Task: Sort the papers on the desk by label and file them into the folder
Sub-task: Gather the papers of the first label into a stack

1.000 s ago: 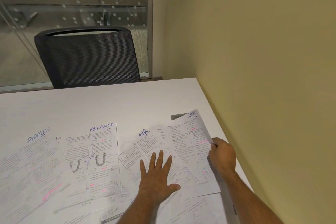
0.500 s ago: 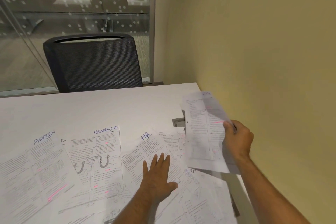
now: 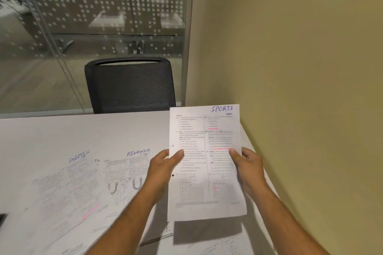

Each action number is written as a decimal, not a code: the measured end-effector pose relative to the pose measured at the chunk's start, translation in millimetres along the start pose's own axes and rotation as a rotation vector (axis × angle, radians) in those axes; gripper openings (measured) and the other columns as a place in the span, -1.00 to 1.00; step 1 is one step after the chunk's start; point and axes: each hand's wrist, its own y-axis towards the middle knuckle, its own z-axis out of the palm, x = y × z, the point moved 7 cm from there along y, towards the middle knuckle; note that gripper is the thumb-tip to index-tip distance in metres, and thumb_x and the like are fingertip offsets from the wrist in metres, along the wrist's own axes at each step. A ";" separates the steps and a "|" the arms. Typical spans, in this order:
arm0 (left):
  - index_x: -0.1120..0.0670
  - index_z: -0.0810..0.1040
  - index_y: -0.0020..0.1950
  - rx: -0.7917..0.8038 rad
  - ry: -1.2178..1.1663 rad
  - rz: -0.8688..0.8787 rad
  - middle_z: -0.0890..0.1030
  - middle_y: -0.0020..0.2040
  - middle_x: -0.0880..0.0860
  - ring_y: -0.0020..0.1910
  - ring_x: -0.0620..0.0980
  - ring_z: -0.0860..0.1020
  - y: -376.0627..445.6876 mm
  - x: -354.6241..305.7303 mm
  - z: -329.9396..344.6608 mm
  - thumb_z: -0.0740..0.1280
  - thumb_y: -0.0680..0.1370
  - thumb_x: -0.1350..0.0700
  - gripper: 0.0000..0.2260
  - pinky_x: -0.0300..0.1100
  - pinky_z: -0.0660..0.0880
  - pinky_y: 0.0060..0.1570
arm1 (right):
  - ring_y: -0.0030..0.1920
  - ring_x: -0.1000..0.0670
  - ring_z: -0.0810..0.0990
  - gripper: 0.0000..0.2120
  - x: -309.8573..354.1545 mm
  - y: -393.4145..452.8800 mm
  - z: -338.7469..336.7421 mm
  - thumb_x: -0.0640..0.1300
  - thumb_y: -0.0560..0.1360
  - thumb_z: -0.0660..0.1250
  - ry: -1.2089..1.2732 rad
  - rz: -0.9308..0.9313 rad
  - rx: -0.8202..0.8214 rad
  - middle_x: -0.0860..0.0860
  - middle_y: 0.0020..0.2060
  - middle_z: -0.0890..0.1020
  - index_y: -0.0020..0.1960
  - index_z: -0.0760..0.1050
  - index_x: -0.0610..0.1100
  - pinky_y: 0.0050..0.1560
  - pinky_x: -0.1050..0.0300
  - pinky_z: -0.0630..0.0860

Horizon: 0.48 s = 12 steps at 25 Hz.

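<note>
The sheet headed SPORTS (image 3: pixel 205 163) is held upright above the right end of the bench (image 3: pixel 83 132), clear of its surface. The left hand (image 3: pixel 163 168) pinches its left edge, thumb on the printed face; the right hand (image 3: pixel 248 168) pinches the right edge the same way, so each grip is closed on the sheet. Flat on the pale bench lie the FINANCE paper (image 3: pixel 132 174) and, further left, the ADMIN paper (image 3: pixel 70 190). Behind the bench stands a black mesh chair (image 3: pixel 130 87) before a dotted glass partition (image 3: pixel 99 18); a yellow-green wall (image 3: pixel 300 68) runs along the right
</note>
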 end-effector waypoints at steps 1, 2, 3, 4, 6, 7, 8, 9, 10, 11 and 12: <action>0.03 0.64 0.14 -0.021 0.016 -0.005 0.73 0.01 -0.02 -0.02 -0.04 0.70 -4.7 1.6 -9.5 0.44 0.54 0.05 -0.81 -0.01 0.58 0.07 | -0.05 -0.17 0.74 -0.87 -9.8 -6.6 8.1 -0.24 0.55 0.40 0.002 0.029 0.017 -0.12 0.03 0.72 0.07 0.66 -0.23 0.02 -0.10 0.66; 0.03 0.66 0.12 -0.041 0.042 -0.027 0.73 0.00 -0.01 -0.03 -0.01 0.71 -8.7 6.2 -19.9 0.44 0.54 0.11 -0.84 0.03 0.60 0.08 | -0.05 -0.17 0.74 -0.86 -18.7 -13.2 15.7 -0.23 0.55 0.39 0.002 0.056 0.030 -0.11 0.02 0.73 0.08 0.66 -0.22 0.04 -0.14 0.65; 0.02 0.66 0.10 -0.059 0.075 -0.058 0.73 0.00 -0.01 -0.04 0.02 0.71 -12.5 12.2 -29.6 0.43 0.54 0.14 -0.85 0.04 0.61 0.07 | -0.06 -0.17 0.74 -0.87 -26.5 -19.8 22.9 -0.23 0.55 0.39 0.003 0.076 0.047 -0.11 -0.02 0.74 0.07 0.66 -0.21 0.07 -0.18 0.64; 0.01 0.66 0.09 -0.068 0.099 -0.088 0.73 0.01 -0.02 -0.04 0.03 0.71 -15.8 19.3 -40.6 0.43 0.54 0.16 -0.86 0.02 0.61 0.04 | -0.06 -0.17 0.74 -0.88 -32.8 -27.1 30.9 -0.23 0.56 0.38 -0.004 0.089 0.066 -0.11 -0.04 0.74 0.06 0.66 -0.20 0.08 -0.20 0.63; 0.01 0.65 0.08 -0.084 0.081 -0.137 0.73 0.02 -0.02 -0.07 -0.01 0.71 -24.4 31.1 -57.6 0.40 0.56 0.21 -0.85 -0.14 0.61 -0.12 | -0.06 -0.16 0.74 -0.89 -46.0 -39.3 44.3 -0.20 0.56 0.38 -0.047 0.106 0.102 -0.08 -0.05 0.75 0.05 0.66 -0.17 0.08 -0.22 0.63; 0.03 0.65 0.09 -0.099 0.062 -0.148 0.73 0.00 -0.02 -0.14 -0.06 0.71 -29.4 35.2 -64.5 0.39 0.57 0.24 -0.84 -0.23 0.60 -0.23 | -0.06 -0.16 0.74 -0.89 -52.8 -43.5 49.6 -0.19 0.56 0.39 -0.071 0.111 0.117 -0.07 -0.05 0.75 0.05 0.66 -0.16 0.07 -0.22 0.63; 0.05 0.64 0.09 -0.118 0.058 -0.147 0.73 -0.02 -0.01 -0.23 -0.11 0.70 -33.5 39.1 -70.4 0.39 0.57 0.25 -0.84 -0.28 0.58 -0.33 | -0.05 -0.16 0.74 -0.89 -58.0 -47.2 54.7 -0.20 0.56 0.39 -0.081 0.113 0.135 -0.08 -0.04 0.75 0.04 0.67 -0.16 0.08 -0.22 0.63; 0.07 0.63 0.08 -0.138 0.064 -0.143 0.73 -0.03 0.00 -0.29 -0.12 0.69 -37.3 43.1 -75.5 0.39 0.56 0.27 -0.85 -0.31 0.56 -0.39 | -0.03 -0.16 0.73 -0.90 -63.4 -49.7 59.0 -0.22 0.56 0.38 -0.076 0.118 0.149 -0.09 -0.04 0.75 0.03 0.67 -0.17 0.09 -0.21 0.62; 0.09 0.63 0.09 -0.158 0.063 -0.140 0.72 -0.03 0.01 -0.29 -0.11 0.69 -40.4 46.7 -80.3 0.39 0.56 0.28 -0.85 -0.31 0.56 -0.39 | -0.02 -0.17 0.73 -0.91 -67.8 -52.1 63.6 -0.24 0.56 0.39 -0.066 0.124 0.163 -0.11 -0.05 0.74 0.00 0.67 -0.19 0.11 -0.20 0.62; 0.10 0.63 0.11 -0.174 0.056 -0.138 0.72 -0.02 0.02 -0.23 -0.09 0.70 -41.3 51.3 -85.4 0.39 0.56 0.29 -0.83 -0.29 0.58 -0.36 | -0.02 -0.17 0.73 -0.92 -71.3 -53.4 66.1 -0.24 0.55 0.39 -0.079 0.121 0.166 -0.12 -0.07 0.74 -0.03 0.67 -0.21 0.10 -0.17 0.63; 0.12 0.63 0.15 -0.183 0.043 -0.140 0.72 0.01 0.03 -0.15 -0.05 0.70 -41.2 56.3 -90.4 0.39 0.55 0.29 -0.81 -0.26 0.61 -0.29 | -0.04 -0.15 0.73 -0.92 -73.1 -54.7 65.8 -0.23 0.54 0.41 -0.114 0.109 0.145 -0.12 -0.10 0.75 -0.05 0.66 -0.22 0.05 -0.08 0.65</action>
